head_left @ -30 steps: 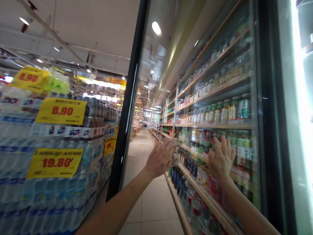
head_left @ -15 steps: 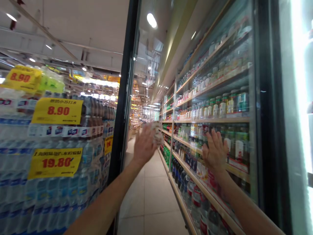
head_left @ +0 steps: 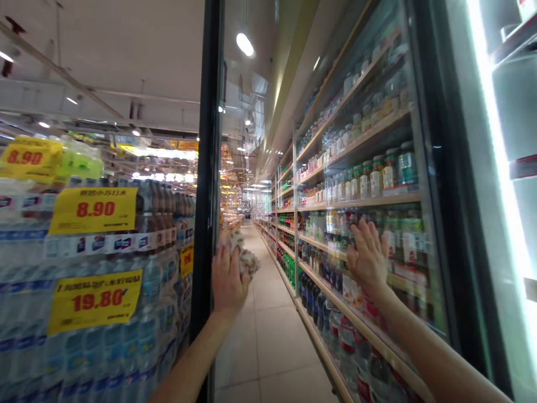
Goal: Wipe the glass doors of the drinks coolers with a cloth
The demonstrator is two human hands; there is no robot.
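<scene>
A glass door with a black frame stands open in front of me. My left hand presses a crumpled, light-coloured patterned cloth to the lower left part of the pane, close to the frame's edge. Parts of the cloth stick out past the fingers and thumb; the rest is hidden under the hand. Farther right, my right hand lies flat on the glass with its fingers outstretched and nothing in it.
Beyond the glass, shelves of bottled drinks line a tiled aisle. Stacked packs of water bottles with yellow price signs stand at left. A lit cooler interior is at the right edge.
My left hand has moved left and down across the glass with the cloth, toward the door's frame. My right hand stays in nearly the same place. The view has shifted slightly.
</scene>
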